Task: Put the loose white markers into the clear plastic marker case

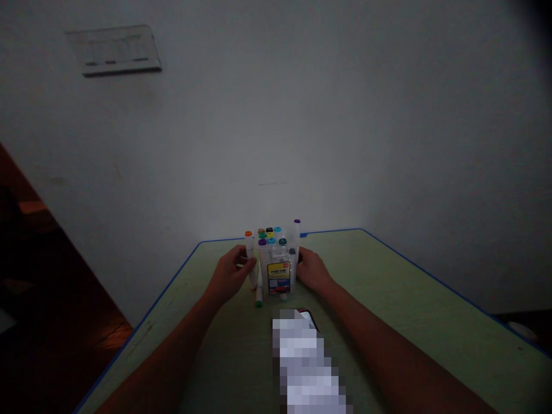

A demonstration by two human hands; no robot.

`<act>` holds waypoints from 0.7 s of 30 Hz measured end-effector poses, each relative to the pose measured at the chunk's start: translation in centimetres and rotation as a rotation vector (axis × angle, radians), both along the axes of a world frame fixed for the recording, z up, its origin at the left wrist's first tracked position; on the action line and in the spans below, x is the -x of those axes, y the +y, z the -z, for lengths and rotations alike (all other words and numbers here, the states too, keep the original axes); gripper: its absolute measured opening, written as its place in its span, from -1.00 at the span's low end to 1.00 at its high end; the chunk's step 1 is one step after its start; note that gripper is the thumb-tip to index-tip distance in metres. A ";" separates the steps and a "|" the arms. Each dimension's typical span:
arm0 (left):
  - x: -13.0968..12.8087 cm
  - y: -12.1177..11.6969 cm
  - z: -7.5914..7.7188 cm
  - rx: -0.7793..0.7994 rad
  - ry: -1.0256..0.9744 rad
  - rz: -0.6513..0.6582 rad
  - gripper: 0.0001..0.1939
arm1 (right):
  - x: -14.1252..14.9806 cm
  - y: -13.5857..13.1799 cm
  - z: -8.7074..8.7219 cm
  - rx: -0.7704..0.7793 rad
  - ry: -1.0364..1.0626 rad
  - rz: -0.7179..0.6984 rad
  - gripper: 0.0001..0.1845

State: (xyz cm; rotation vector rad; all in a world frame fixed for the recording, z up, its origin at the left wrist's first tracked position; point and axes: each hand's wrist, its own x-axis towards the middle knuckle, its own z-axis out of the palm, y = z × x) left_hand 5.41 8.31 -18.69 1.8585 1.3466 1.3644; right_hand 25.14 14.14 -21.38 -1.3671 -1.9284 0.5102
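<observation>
A clear plastic marker case with a yellow-and-blue label stands on the table, several markers with coloured caps upright in it. At its left side, my left hand is closed on a white marker with an orange cap, held upright. On the other side, my right hand has its fingers curled around the lower part of a purple-capped marker; the case partly hides the fingertips. A green-capped marker lies just in front of the case, near my left hand. A dark-capped marker shows by the case's right front.
The green table has a blue edge and meets a grey wall. A phone-like object, mostly covered by pixelation, lies between my forearms. A switch panel is mounted at upper left.
</observation>
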 end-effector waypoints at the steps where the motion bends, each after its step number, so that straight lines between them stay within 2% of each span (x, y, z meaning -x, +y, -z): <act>1: 0.0 0.0 0.0 -0.001 0.002 0.001 -0.71 | 0.0 0.0 0.0 0.003 -0.002 -0.002 -0.84; 21: 0.3 0.2 0.3 0.013 0.019 0.003 -0.68 | 0.0 0.2 0.3 0.007 -0.010 -0.028 -0.82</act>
